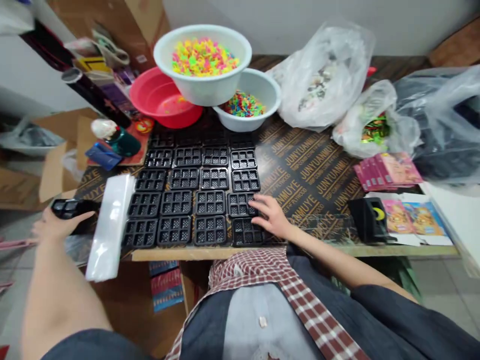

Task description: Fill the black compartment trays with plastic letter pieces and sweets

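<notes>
At the far left, my left hand (55,225) is closed around a black compartment tray (73,207), or a stack of them. My right hand (273,216) has its fingers stretched out over the right-hand column of trays. Its fingertips touch the edges of a black tray (240,205) and the front corner tray (245,232). Rows of similar black plastic trays (176,203) with small square compartments lie side by side on the dark table (300,165). Their compartments look bare. Beside the left column lies a pile of clear plastic bags (110,225).
Behind the trays, a white basin (202,85) of colourful small pieces sits across a red basin (150,100) and another white basin (258,120). Plastic bags (326,75), pink packets (390,172) and a black tape dispenser (369,220) stand right. A green cup (125,142) is left.
</notes>
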